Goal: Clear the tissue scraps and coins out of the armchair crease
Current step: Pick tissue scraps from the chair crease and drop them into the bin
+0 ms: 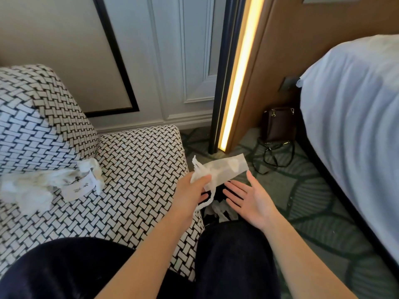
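My left hand (194,186) pinches a limp tissue strip (224,169) over the bin (218,210); right hand (248,197) open, empty. More scraps (49,182) sit in the armchair (133,169) crease: feather-light, tear-prone, so grab bunched.

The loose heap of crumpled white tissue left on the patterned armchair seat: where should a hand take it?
Come from above and pinch the crumpled white tissue heap at its raised, bunched middle; it lies loose and spread against the backrest crease, so its edges would tear or trail.

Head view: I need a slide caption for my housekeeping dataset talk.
Left hand lifts tissue scraps off the woven-pattern armchair beside the open right hand; more tissue remains in the crease.
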`<action>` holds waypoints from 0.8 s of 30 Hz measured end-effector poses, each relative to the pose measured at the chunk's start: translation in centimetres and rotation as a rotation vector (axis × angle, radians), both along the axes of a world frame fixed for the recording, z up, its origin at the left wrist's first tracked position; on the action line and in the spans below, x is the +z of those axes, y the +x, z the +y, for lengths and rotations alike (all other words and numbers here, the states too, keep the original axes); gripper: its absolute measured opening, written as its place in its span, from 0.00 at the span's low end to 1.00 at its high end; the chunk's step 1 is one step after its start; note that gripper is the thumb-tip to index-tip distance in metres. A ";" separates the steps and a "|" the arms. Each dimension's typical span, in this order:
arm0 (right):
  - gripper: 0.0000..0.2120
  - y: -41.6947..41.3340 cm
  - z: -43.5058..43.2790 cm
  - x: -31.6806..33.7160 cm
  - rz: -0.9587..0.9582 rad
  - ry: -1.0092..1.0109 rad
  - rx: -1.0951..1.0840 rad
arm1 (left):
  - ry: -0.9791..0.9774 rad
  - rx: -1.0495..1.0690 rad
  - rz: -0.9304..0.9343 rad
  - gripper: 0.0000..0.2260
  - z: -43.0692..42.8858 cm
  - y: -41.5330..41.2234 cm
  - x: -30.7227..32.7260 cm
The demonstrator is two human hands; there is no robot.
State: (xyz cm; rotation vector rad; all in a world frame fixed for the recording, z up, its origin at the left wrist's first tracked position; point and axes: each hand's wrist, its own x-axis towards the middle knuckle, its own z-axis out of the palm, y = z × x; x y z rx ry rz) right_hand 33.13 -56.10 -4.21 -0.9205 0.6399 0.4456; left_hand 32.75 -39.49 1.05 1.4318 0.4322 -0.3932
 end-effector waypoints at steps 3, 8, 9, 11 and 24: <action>0.29 0.2 0.5 1.1 0.009 0.158 -0.151 | -0.009 -0.060 -0.029 0.12 -0.1 -0.1 0.5; 0.21 0.9 0.0 2.9 -0.015 0.228 -0.356 | -0.010 -0.144 -0.086 0.12 -0.4 0.4 1.4; 0.20 0.9 -0.2 3.4 -0.023 0.232 -0.377 | -0.008 -0.154 -0.089 0.12 -0.5 0.6 1.5; 0.18 1.1 -0.8 4.2 -0.040 0.237 -0.413 | -0.008 -0.169 -0.090 0.11 -0.7 0.9 1.8; 0.19 0.7 -3.4 5.3 -0.028 0.125 -0.552 | 0.004 -0.187 0.211 0.17 -1.4 0.8 -0.5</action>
